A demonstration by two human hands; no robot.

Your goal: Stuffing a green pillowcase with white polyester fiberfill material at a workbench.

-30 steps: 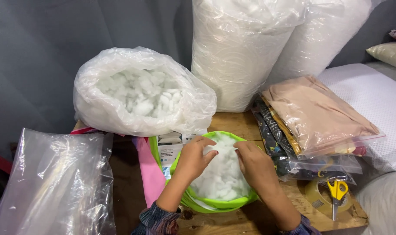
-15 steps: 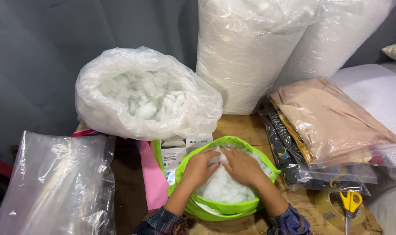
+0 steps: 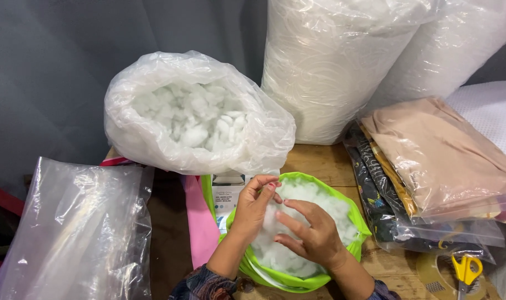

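Two tall clear sacks of white stuffing (image 3: 342, 66) stand at twelve to one o'clock, rising out of view. In front of them, at about eleven o'clock, sits an open plastic bag of loose white fibre clumps (image 3: 194, 119), its mouth rolled wide. At eight o'clock an empty-looking clear plastic bag (image 3: 75, 228) stands crumpled, and at three o'clock lie stacked packets of folded fabric (image 3: 436, 161), the top one tan. On the wooden table (image 3: 320, 161), near six o'clock, is the lime-green cover (image 3: 356, 222), its opening packed with white filling (image 3: 314, 197). The left hand (image 3: 253, 208) rests on the cover's nine o'clock edge, fingers curled and pinching a tuft of filling. The right hand (image 3: 311, 233) lies on top of the filling, fingers spread loosely and half open, pressing down without gripping. Yellow-handled scissors (image 3: 465, 272) lie at four o'clock.
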